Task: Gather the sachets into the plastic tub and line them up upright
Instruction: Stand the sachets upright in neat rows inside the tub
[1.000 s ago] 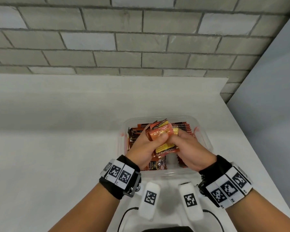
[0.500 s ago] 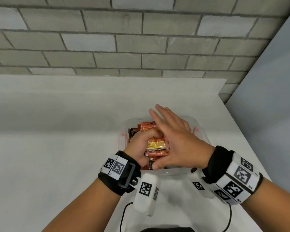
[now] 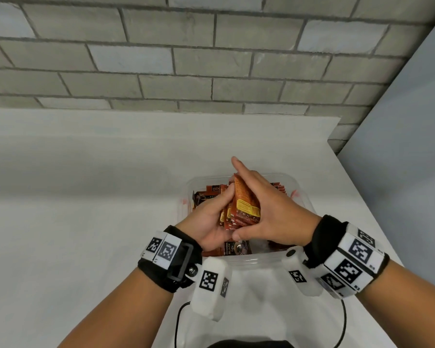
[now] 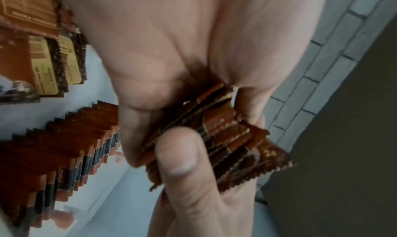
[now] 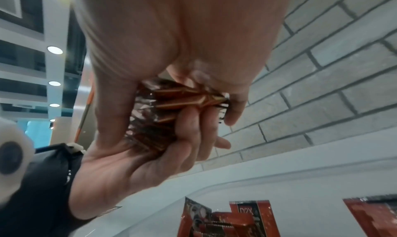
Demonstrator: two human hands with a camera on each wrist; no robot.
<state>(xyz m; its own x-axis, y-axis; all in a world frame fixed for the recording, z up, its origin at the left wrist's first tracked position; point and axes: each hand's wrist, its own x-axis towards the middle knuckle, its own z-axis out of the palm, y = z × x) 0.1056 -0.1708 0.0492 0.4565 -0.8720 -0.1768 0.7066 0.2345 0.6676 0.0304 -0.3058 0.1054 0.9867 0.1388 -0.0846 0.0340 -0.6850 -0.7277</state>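
A stack of orange-brown sachets (image 3: 245, 209) stands on edge between my two hands, just above the clear plastic tub (image 3: 249, 261). My left hand (image 3: 219, 212) curls round the stack from the left. My right hand (image 3: 269, 209) lies along its right face with fingers stretched forward and the thumb tucked under the near end. The left wrist view shows the stack's serrated ends (image 4: 223, 127) pinched between fingers and a thumb. In the right wrist view the stack (image 5: 171, 104) is clamped by both hands. More sachets (image 3: 212, 190) lie in the tub, some in an upright row (image 4: 64, 147).
The tub sits on a white table (image 3: 86, 222) near its right edge. A brick wall (image 3: 211, 59) runs behind, and a grey panel (image 3: 399, 172) stands to the right. A black cable (image 3: 178, 322) loops at the table's near edge.
The stack lay flat in both fists a second ago. My right hand then opened over it. Now the stack is turned on edge and my right fingers lie along its side.
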